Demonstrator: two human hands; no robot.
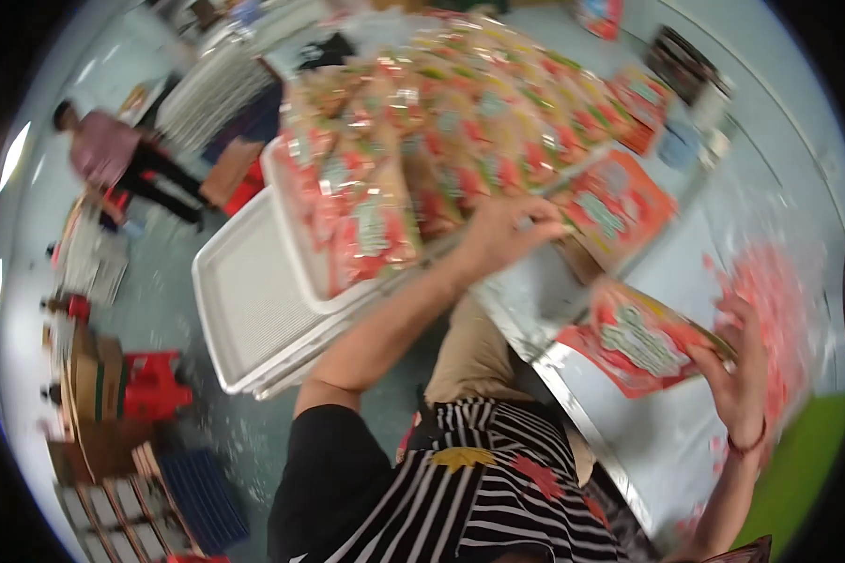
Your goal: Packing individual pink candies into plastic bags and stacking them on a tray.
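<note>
My right hand [740, 361] grips the edge of a red printed pouch [640, 340] over the metal table. The pouch hangs tilted, its top edge toward my fingers. My left hand [512, 233] reaches across in front of the piled pouches, thumb and fingers curled to a pinch. Whether something small sits in that pinch is too blurred to tell. Just past its fingertips, another red-orange pouch [620, 208] lies on the table. Many filled red and clear pouches [460, 113] heap up in a white tray [291, 220] at the far side.
A white ridged tray [253, 291] sits below the full one, at the left. Small pink packets in clear plastic [770, 319] lie right of my right hand, near a green surface [803, 474]. A person in a pink top [106, 148] stands at the far left. Cartons [99, 380] and a red crate [155, 385] stand left.
</note>
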